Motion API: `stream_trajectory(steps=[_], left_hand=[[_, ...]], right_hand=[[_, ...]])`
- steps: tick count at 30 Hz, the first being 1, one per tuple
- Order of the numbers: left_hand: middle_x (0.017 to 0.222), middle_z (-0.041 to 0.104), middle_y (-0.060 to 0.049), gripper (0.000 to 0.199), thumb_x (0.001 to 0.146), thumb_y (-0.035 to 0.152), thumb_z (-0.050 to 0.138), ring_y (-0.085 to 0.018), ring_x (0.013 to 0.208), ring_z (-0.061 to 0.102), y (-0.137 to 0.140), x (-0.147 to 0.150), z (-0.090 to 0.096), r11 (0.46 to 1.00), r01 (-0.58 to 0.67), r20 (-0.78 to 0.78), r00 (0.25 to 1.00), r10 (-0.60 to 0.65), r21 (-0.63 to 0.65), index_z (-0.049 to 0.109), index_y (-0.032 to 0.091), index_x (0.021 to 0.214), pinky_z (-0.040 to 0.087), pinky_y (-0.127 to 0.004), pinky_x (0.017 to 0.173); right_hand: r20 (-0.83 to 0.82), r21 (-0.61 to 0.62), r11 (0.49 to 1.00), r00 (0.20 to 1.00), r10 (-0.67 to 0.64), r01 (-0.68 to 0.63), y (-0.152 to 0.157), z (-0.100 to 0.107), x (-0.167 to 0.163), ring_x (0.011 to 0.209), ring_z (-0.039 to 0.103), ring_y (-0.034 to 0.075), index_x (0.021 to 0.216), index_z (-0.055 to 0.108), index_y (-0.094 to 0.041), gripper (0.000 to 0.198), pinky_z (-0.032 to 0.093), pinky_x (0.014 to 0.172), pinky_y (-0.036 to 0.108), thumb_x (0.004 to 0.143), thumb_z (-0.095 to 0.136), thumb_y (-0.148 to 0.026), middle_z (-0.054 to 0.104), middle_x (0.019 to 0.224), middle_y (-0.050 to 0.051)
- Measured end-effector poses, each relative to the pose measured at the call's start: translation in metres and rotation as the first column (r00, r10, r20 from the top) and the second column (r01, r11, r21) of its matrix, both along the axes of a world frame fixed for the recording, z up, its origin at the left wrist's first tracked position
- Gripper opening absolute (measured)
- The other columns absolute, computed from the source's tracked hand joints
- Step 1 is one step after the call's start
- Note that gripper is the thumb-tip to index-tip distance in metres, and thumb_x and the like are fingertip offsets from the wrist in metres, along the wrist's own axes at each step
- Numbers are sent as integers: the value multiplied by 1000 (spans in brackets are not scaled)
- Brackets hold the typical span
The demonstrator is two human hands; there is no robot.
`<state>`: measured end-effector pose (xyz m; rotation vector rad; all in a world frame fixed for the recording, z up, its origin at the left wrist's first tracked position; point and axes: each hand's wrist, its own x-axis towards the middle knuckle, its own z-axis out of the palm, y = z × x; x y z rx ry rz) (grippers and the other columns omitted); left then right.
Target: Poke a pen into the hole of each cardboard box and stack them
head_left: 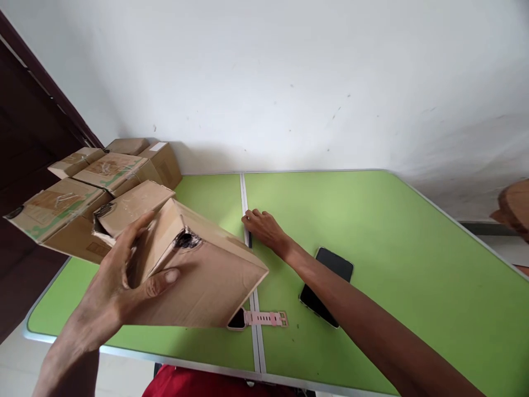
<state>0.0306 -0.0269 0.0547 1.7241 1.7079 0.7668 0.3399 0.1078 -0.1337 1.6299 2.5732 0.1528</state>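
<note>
My left hand grips a cardboard box by its edge, with the thumb on the near face and the fingers over the top. The box is tilted above the table's left half, and a dark, torn hole shows at its upper corner. My right hand rests near the table's seam with its fingers curled down. A small dark edge shows just below those fingers; what it belongs to is hidden. Partly behind the held box lies a smartwatch with a pink strap. A black-screened phone lies partly under my right forearm.
Several cardboard boxes stand together at the table's left end, against a dark door frame. The green folding table has a metal rim and a central seam. A white wall runs behind it. A brown object is at the far right.
</note>
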Motion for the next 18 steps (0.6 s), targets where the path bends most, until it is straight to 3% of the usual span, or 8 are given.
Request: stream_trajectory(steps=[7, 11, 13, 15, 18], left_hand=[[162, 61, -1, 99, 73, 81, 80, -44, 152, 52, -11, -31, -2, 991, -132, -115, 985, 129, -26, 50, 46, 160, 38, -69, 128], [165, 58, 5, 93, 75, 82, 77, -41, 155, 51, -18, -43, -2, 984, -175, -87, 981, 171, -35, 51, 52, 159, 36, -65, 131], [166, 59, 4, 98, 72, 85, 78, -43, 155, 51, -20, -41, -3, 980, -193, -65, 980, 190, -42, 51, 50, 159, 38, -65, 130], [166, 59, 2, 104, 69, 88, 78, -44, 156, 50, -20, -34, -6, 982, -187, -40, 982, 185, -35, 52, 47, 160, 38, -64, 131], [166, 59, -1, 105, 67, 85, 82, -48, 156, 48, -15, -20, -10, 990, -141, -13, 990, 140, -27, 54, 45, 160, 38, -67, 129]], right_hand=[[-13, -16, 990, 990, -137, 137, 8, 9, 12, 110, 75, 24, 136, 69, -19, 32, 68, 88, 41, 106, 75, -27, 72, 135, 10], [-41, -9, 986, 985, -168, 167, 12, 21, 20, 109, 75, 25, 139, 68, -14, 40, 66, 77, 32, 102, 65, 1, 74, 131, 13], [-59, -22, 993, 991, -118, 117, 5, 24, 21, 107, 75, 24, 140, 67, -13, 56, 62, 72, 28, 95, 53, 17, 75, 128, 16], [-76, -59, 998, 997, -26, 21, -8, 22, 19, 100, 75, 21, 139, 68, -15, 64, 58, 68, 25, 90, 50, 21, 77, 123, 13], [-92, -111, 985, 989, 119, -129, -33, 15, 14, 96, 73, 19, 132, 70, -19, 58, 56, 68, 25, 90, 57, 18, 78, 119, 8]])
